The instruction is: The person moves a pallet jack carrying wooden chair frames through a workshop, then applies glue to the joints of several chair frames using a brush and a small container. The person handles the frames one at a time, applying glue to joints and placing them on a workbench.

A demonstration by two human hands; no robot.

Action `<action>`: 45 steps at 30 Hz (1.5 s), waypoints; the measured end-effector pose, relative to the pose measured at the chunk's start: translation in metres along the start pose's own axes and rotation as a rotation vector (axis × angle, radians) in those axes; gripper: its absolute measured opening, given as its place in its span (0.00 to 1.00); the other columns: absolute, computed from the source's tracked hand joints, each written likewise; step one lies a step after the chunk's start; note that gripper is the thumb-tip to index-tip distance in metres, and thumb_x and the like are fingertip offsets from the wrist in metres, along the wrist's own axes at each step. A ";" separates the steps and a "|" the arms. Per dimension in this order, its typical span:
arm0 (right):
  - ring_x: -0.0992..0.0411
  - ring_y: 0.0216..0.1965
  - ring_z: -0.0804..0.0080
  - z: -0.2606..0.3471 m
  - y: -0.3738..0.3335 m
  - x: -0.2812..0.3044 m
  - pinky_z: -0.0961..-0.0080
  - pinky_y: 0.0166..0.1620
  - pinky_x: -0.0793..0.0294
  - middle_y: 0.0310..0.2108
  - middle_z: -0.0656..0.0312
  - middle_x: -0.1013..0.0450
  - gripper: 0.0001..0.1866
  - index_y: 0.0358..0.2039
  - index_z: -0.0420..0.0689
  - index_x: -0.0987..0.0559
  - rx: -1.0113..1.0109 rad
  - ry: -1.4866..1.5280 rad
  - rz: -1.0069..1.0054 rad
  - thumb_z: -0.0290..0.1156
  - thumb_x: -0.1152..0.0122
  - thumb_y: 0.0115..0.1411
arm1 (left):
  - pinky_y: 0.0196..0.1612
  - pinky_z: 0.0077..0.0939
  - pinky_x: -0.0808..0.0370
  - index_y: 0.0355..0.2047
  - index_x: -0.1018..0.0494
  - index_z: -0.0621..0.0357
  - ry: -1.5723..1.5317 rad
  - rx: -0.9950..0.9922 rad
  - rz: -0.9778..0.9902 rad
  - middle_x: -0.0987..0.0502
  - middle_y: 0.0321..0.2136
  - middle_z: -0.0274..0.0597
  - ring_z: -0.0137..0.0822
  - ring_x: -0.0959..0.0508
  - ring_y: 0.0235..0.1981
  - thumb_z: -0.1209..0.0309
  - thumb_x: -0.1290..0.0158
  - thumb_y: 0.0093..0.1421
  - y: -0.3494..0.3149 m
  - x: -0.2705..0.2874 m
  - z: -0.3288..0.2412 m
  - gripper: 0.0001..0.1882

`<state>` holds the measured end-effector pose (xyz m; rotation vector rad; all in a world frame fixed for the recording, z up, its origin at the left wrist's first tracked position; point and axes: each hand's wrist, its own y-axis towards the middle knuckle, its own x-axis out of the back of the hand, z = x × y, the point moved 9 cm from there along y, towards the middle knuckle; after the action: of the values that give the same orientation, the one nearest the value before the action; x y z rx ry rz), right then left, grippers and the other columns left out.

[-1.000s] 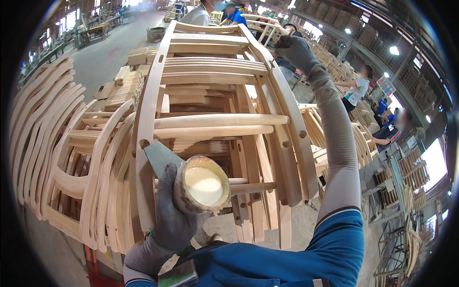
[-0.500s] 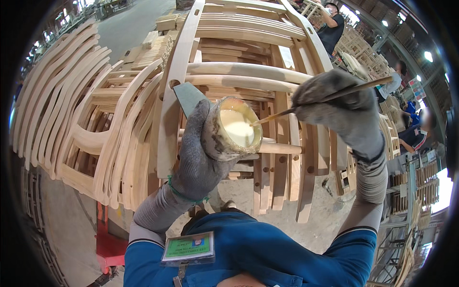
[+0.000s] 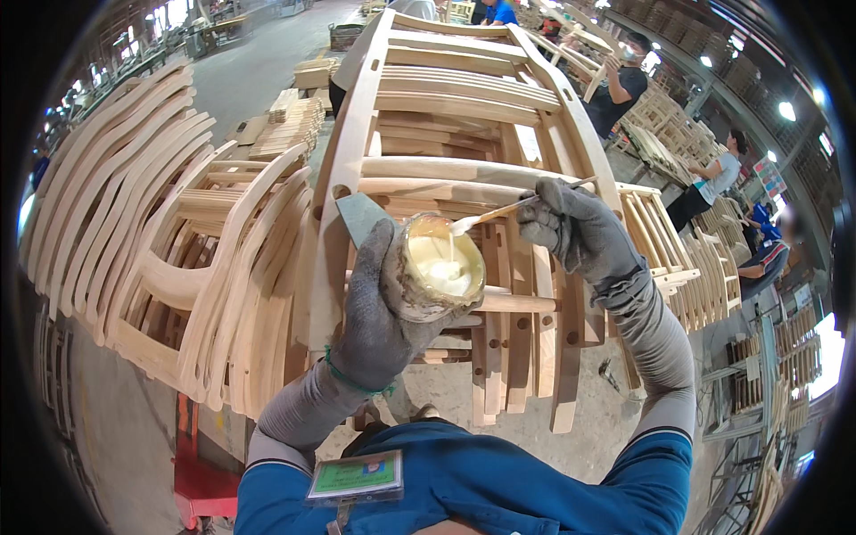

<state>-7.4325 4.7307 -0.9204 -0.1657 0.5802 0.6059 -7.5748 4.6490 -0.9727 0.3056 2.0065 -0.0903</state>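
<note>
My left hand (image 3: 374, 303), in a grey glove, is closed round a round pot (image 3: 415, 299) crusted with dried drips. Cream-white glue-like liquid (image 3: 446, 267) lies inside it. A flat grey-green piece (image 3: 360, 217) juts up between the left thumb and the pot. In its grey glove, my right hand (image 3: 571, 227) grips a thin brush (image 3: 504, 212) by its wooden handle. The brush's white-coated tip is just above the pot's mouth, with a strand of liquid running down from it. Below and beyond both hands is a stack of pale wooden chair frames (image 3: 459, 168).
More curved chair frames (image 3: 178, 285) stand packed at the left, with wooden pieces (image 3: 290, 125) piled behind them. A red metal trolley (image 3: 205, 481) is at the lower left. At the right, people work among frames, one in a black shirt (image 3: 615, 94) holding a frame.
My right hand has drawn in lower and turned, lifting the brush tip out of the liquid. The left hand still holds the pot, and the view has tilted up slightly.
</note>
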 end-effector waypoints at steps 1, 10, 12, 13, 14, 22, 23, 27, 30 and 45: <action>0.24 0.37 0.63 0.000 0.004 -0.003 0.73 0.40 0.19 0.36 0.50 0.26 0.15 0.46 0.31 0.33 0.040 -0.007 -0.025 0.27 0.51 0.61 | 0.52 0.47 0.32 0.55 0.41 0.54 0.018 -0.015 0.013 0.32 0.47 0.48 0.44 0.30 0.49 0.45 0.68 0.63 0.001 0.000 -0.002 0.30; 0.24 0.28 0.73 0.055 0.087 -0.035 0.84 0.32 0.21 0.31 0.55 0.25 0.14 0.38 0.34 0.28 0.147 -0.379 0.070 0.34 0.47 0.60 | 0.54 0.43 0.33 0.55 0.43 0.57 -0.089 0.003 0.077 0.31 0.45 0.43 0.39 0.29 0.49 0.49 0.68 0.64 -0.003 -0.007 -0.001 0.28; 0.25 0.28 0.74 0.096 0.123 -0.062 0.82 0.32 0.22 0.29 0.56 0.25 0.14 0.36 0.34 0.26 0.389 -0.482 0.122 0.33 0.43 0.58 | 0.55 0.43 0.33 0.54 0.42 0.56 -0.092 0.076 0.026 0.31 0.45 0.42 0.39 0.30 0.50 0.48 0.68 0.64 -0.002 0.003 0.009 0.28; 0.25 0.28 0.74 0.107 0.142 -0.075 0.82 0.32 0.22 0.28 0.54 0.25 0.13 0.34 0.32 0.26 0.435 -0.537 0.132 0.31 0.41 0.56 | 0.55 0.44 0.33 0.53 0.41 0.54 -0.155 0.097 0.044 0.30 0.45 0.42 0.39 0.30 0.50 0.48 0.68 0.64 0.000 0.012 0.020 0.27; 0.24 0.28 0.73 0.119 0.160 -0.084 0.82 0.32 0.21 0.27 0.53 0.26 0.13 0.33 0.31 0.26 0.482 -0.591 0.134 0.30 0.39 0.54 | 0.55 0.44 0.33 0.53 0.41 0.54 -0.156 0.125 0.032 0.31 0.45 0.42 0.39 0.30 0.50 0.48 0.67 0.64 -0.001 0.014 0.027 0.27; 0.24 0.22 0.71 0.126 0.271 -0.096 0.79 0.27 0.19 0.25 0.54 0.25 0.13 0.31 0.33 0.25 0.471 -0.897 0.037 0.31 0.36 0.52 | 0.51 0.47 0.29 0.53 0.42 0.54 0.102 0.043 0.054 0.35 0.49 0.44 0.41 0.31 0.52 0.47 0.62 0.62 0.000 0.016 0.024 0.28; 0.24 0.21 0.71 0.123 0.278 -0.100 0.80 0.26 0.20 0.24 0.53 0.25 0.13 0.29 0.33 0.25 0.469 -0.918 0.057 0.31 0.36 0.52 | 0.51 0.46 0.29 0.54 0.43 0.55 0.420 -0.086 0.071 0.35 0.49 0.44 0.41 0.31 0.51 0.47 0.60 0.61 -0.001 0.011 0.012 0.29; 0.25 0.19 0.73 0.117 0.295 -0.101 0.81 0.25 0.20 0.23 0.54 0.25 0.13 0.28 0.33 0.24 0.446 -1.026 0.036 0.32 0.36 0.52 | 0.51 0.47 0.29 0.53 0.43 0.56 -0.211 0.202 0.006 0.35 0.49 0.45 0.42 0.31 0.51 0.46 0.59 0.60 0.005 0.024 0.034 0.31; 0.25 0.19 0.74 0.107 0.303 -0.099 0.82 0.25 0.21 0.23 0.55 0.25 0.12 0.28 0.34 0.23 0.398 -1.041 0.046 0.32 0.37 0.52 | 0.52 0.46 0.30 0.53 0.41 0.55 -0.049 0.115 -0.037 0.34 0.49 0.45 0.43 0.30 0.50 0.44 0.62 0.61 0.003 0.021 0.026 0.31; 0.25 0.20 0.76 0.101 0.293 -0.128 0.84 0.26 0.22 0.23 0.58 0.25 0.10 0.29 0.34 0.25 0.376 -1.212 0.226 0.28 0.37 0.51 | 0.52 0.42 0.30 0.53 0.40 0.54 -0.052 0.151 -0.068 0.34 0.49 0.44 0.42 0.31 0.50 0.44 0.63 0.61 0.001 0.017 0.025 0.30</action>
<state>-7.6410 4.9382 -0.7593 0.6080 -0.4796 0.6836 -7.5599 4.6481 -0.9992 0.3282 1.9625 -0.2909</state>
